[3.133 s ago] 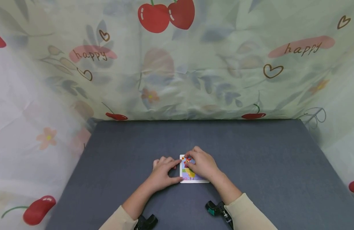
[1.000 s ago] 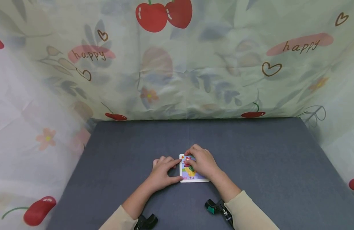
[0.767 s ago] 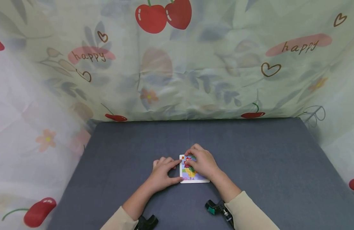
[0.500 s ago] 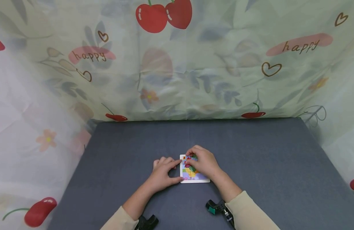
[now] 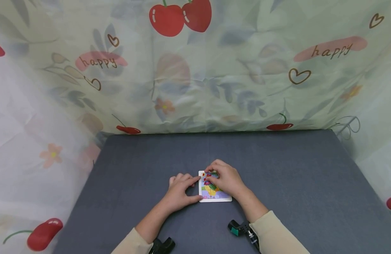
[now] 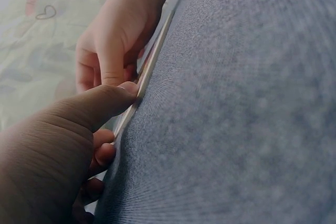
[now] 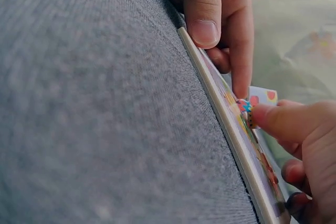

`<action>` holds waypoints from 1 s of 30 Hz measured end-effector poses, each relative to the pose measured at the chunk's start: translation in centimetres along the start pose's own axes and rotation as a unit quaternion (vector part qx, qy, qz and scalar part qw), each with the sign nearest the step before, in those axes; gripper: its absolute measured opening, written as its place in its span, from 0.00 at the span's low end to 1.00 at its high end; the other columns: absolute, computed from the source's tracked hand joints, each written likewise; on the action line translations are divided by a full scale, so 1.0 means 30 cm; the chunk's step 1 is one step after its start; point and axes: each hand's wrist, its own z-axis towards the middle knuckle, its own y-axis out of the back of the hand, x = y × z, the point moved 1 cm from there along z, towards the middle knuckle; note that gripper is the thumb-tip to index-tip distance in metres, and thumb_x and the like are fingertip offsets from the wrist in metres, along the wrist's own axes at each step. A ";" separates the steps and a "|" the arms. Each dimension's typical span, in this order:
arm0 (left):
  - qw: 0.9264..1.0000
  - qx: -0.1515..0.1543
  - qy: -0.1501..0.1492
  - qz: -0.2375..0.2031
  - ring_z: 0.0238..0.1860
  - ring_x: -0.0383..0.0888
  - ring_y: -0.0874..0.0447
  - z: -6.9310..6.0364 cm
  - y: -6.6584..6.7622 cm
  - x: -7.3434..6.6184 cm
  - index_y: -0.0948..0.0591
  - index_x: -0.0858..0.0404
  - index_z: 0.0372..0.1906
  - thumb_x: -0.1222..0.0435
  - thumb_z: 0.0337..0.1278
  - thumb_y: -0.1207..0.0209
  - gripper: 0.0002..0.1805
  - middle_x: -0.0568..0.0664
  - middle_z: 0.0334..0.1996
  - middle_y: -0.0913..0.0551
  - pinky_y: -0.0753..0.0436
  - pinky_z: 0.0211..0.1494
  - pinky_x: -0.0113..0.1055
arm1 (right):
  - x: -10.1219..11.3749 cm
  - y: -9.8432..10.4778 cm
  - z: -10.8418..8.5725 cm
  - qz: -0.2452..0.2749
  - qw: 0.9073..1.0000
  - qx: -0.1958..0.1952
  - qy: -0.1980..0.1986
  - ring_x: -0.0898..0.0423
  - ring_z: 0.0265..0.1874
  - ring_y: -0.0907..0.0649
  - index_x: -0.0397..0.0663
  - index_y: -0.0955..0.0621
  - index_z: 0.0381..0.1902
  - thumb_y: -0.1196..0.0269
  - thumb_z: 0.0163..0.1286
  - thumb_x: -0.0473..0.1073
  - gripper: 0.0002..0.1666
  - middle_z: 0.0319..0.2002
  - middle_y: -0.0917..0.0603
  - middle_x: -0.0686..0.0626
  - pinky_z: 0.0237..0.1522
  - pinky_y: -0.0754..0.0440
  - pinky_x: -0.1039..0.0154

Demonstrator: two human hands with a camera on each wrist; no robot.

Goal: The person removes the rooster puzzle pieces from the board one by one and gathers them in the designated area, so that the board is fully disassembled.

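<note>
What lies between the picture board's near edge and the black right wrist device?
Only bare grey tabletop: the head view shows no object between the picture board and the black device.

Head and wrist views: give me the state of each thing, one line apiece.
Picture board, lying flat on the gray tabletop.
Picture piece, tilted up from the picture board.
Right hand, pinching the picture piece.
Left hand, thumb and index finger touching the picture board.
Patterned cloth, hanging, creased.
</note>
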 end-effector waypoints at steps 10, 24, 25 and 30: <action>1.000 -0.012 -0.011 0.001 0.38 0.37 0.37 0.001 -0.004 0.002 0.19 0.54 0.67 0.43 0.56 0.29 0.36 0.37 0.36 0.28 0.43 0.46 0.44 | -0.008 0.001 -0.004 -0.027 0.999 0.020 0.040 0.63 0.43 0.18 0.62 0.15 0.49 0.26 0.64 0.44 0.16 0.46 0.18 0.63 0.46 0.20 0.57; 1.000 -0.009 -0.001 0.000 0.37 0.36 0.37 -0.001 -0.003 -0.002 0.19 0.53 0.67 0.45 0.56 0.28 0.35 0.37 0.36 0.28 0.43 0.46 0.45 | 0.009 0.011 -0.013 -0.046 0.997 0.036 0.047 0.61 0.39 0.20 0.55 0.12 0.56 0.27 0.65 0.45 0.21 0.47 0.21 0.61 0.44 0.23 0.56; 1.000 -0.009 -0.001 0.000 0.37 0.37 0.37 -0.001 -0.003 -0.002 0.19 0.53 0.67 0.45 0.56 0.28 0.35 0.37 0.36 0.28 0.43 0.46 0.45 | 0.010 0.011 -0.014 -0.041 0.998 0.033 0.045 0.62 0.38 0.20 0.55 0.12 0.56 0.27 0.64 0.44 0.21 0.47 0.21 0.61 0.43 0.23 0.58; 1.000 -0.005 0.001 -0.002 0.38 0.37 0.37 0.001 -0.006 0.002 0.20 0.53 0.68 0.44 0.56 0.28 0.36 0.37 0.36 0.28 0.43 0.47 0.44 | 0.013 0.018 -0.014 0.003 0.999 0.025 0.023 0.63 0.31 0.24 0.56 0.12 0.54 0.27 0.65 0.43 0.19 0.46 0.21 0.62 0.32 0.24 0.63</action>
